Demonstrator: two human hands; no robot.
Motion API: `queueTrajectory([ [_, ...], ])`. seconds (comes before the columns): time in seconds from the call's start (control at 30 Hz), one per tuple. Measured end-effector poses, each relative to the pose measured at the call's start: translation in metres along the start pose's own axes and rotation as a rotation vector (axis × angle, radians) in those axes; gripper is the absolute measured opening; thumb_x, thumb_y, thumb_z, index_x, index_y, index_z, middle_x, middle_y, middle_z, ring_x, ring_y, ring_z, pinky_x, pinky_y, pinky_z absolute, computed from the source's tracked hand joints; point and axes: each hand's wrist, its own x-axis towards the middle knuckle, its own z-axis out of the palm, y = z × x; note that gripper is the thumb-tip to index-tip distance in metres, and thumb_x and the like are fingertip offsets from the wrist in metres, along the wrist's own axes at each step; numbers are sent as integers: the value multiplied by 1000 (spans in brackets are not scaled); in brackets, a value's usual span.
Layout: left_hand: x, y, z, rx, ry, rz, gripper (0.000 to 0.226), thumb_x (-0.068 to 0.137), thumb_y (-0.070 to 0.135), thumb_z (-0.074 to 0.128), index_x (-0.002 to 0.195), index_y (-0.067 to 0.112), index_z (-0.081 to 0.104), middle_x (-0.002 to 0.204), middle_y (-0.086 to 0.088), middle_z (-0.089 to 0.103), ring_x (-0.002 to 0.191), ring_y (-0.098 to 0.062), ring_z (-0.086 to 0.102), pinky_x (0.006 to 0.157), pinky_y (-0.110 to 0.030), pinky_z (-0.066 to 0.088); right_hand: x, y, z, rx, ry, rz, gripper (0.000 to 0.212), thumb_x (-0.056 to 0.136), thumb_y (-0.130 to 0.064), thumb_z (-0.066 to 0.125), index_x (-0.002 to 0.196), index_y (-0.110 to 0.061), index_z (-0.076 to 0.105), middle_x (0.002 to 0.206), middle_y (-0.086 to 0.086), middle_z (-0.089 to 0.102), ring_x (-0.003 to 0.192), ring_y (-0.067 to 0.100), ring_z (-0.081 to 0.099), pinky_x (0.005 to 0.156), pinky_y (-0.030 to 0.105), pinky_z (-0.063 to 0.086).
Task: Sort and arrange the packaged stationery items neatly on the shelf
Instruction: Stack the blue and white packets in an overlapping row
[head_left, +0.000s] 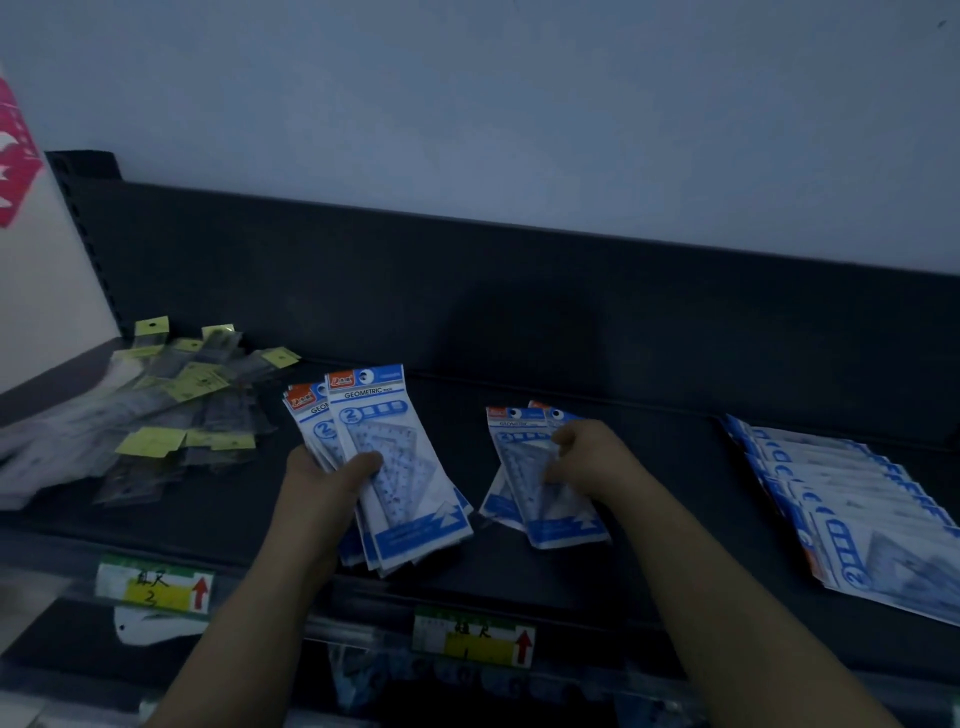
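Observation:
My left hand (324, 480) grips a fanned stack of blue-and-white geometric set packets (400, 467), thumb across the top packet, just above the dark shelf (649, 457). To its right, my right hand (584, 457) pinches a smaller bunch of the same packets (545, 499) that rests on the shelf surface. At the right end of the shelf lies a row of overlapping blue packets (852, 509).
A loose heap of clear packets with yellow header cards (176, 405) lies at the shelf's left end, beside a white board with pink print (31, 249). Two price labels (156, 590) (475, 636) with red arrows sit on the front rail. A grey wall rises behind.

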Motion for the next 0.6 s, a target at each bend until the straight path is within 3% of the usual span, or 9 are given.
queueTrajectory([
  [0.07, 0, -1, 0, 2, -5, -2, 45, 83, 18, 72, 122, 12, 53, 115, -10, 65, 97, -30, 67, 81, -49, 55, -3, 3, -1, 30, 25, -15, 37, 78, -18, 72, 111, -19, 55, 110, 7, 53, 99, 19, 55, 73, 25, 45],
  [0.1, -1, -1, 0, 6, -9, -4, 45, 83, 18, 72, 122, 12, 53, 115, -10, 65, 97, -29, 67, 82, -49, 55, -5, 4, 0, 17, 25, -9, 44, 76, -30, 75, 113, -20, 53, 110, 6, 51, 98, 19, 54, 71, 25, 45],
  [0.2, -2, 0, 2, 20, -9, 6, 45, 83, 17, 72, 123, 12, 53, 114, -9, 66, 96, -29, 67, 82, -48, 55, -10, 4, 6, -110, -19, 31, 89, 60, -59, 78, 129, -11, 48, 121, 5, 52, 103, 20, 54, 74, 28, 46],
  [0.23, -3, 0, 2, 21, -10, 8, 45, 83, 16, 72, 123, 11, 53, 114, -10, 66, 96, -29, 67, 81, -47, 55, -13, 2, 6, -110, -35, 25, 85, 60, -57, 80, 125, -11, 50, 111, 2, 55, 92, 16, 56, 67, 27, 45],
  [0.3, -3, 0, 4, 24, -12, 4, 44, 83, 16, 71, 123, 11, 53, 114, -10, 66, 96, -29, 67, 79, -45, 55, -17, 3, 1, 3, -40, 1, 49, 67, -41, 83, 97, -13, 55, 87, -3, 55, 71, 9, 53, 53, 23, 42],
  [0.37, -3, 0, 7, 19, -15, -10, 44, 84, 16, 71, 123, 11, 53, 113, -10, 66, 95, -30, 67, 77, -44, 55, -22, 6, -7, 195, -24, -19, 25, 77, -20, 77, 75, -19, 52, 79, -2, 58, 64, 5, 53, 48, 19, 42],
  [0.43, -4, 0, 13, 9, -26, -18, 42, 84, 16, 71, 122, 10, 53, 113, -11, 66, 94, -31, 68, 73, -42, 56, -26, 9, -11, 375, 46, -75, 16, 85, -12, 69, 75, -17, 56, 81, 3, 64, 62, 7, 56, 44, 16, 44],
  [0.5, -5, 0, 21, 4, -34, -18, 39, 85, 15, 69, 121, 8, 54, 112, -13, 66, 93, -31, 68, 69, -39, 55, -28, 7, -10, 531, 121, -108, 6, 88, -15, 65, 85, -9, 63, 85, 8, 69, 65, 12, 62, 50, 19, 49],
  [0.6, -9, -1, 37, 1, -64, -8, 39, 85, 17, 70, 120, 8, 53, 111, -13, 66, 92, -29, 68, 66, -37, 55, -33, -5, -2, 763, 52, -117, 6, 86, -16, 68, 90, -11, 66, 82, 6, 72, 66, 15, 68, 57, 27, 55],
])
